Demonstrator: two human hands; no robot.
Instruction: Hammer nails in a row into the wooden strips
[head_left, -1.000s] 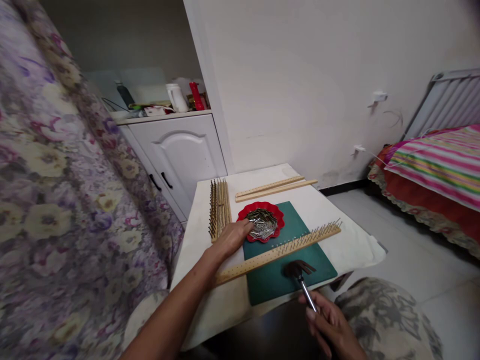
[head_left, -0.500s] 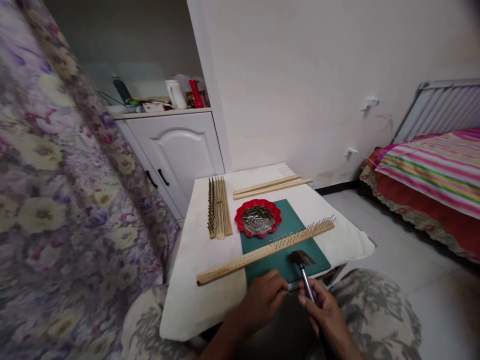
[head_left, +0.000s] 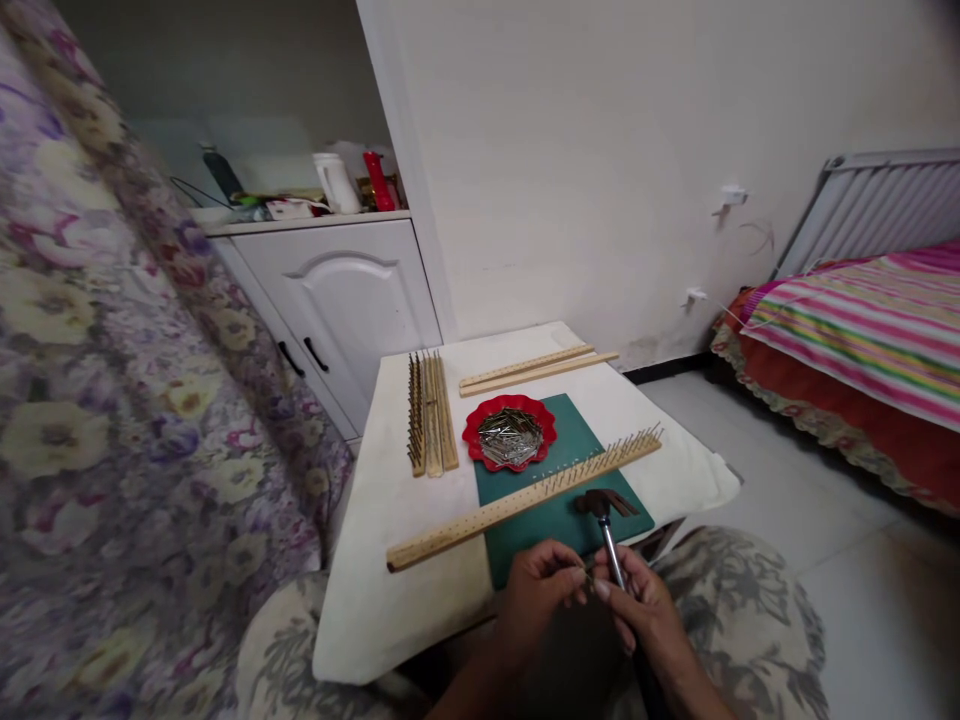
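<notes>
My right hand (head_left: 649,610) is wrapped round the shaft of a claw hammer (head_left: 609,545), its dark head up over the front of a green mat (head_left: 525,540). Close beside it, my left hand (head_left: 544,590) pinches a thin nail, mostly hidden by the fingers; both hands' fingertips almost meet at the table's front edge. Across the mat lies a wooden strip (head_left: 465,522) with rows of holes, its right part set with several upright nails (head_left: 600,462). Behind it, a red scalloped bowl (head_left: 472,435) holds a heap of loose nails (head_left: 511,438).
On the left of the cloth-covered table (head_left: 360,620) lie more wooden strips (head_left: 433,420), one bristling with nails. Two strips (head_left: 525,372) lie at the back. A floral curtain (head_left: 150,400) hangs at left, a white cabinet (head_left: 345,300) behind, a bed (head_left: 862,330) at right.
My left hand has come from the bowl's edge back towards me, to beside my right hand, with a nail in its fingers. The hammer stays in my right hand.
</notes>
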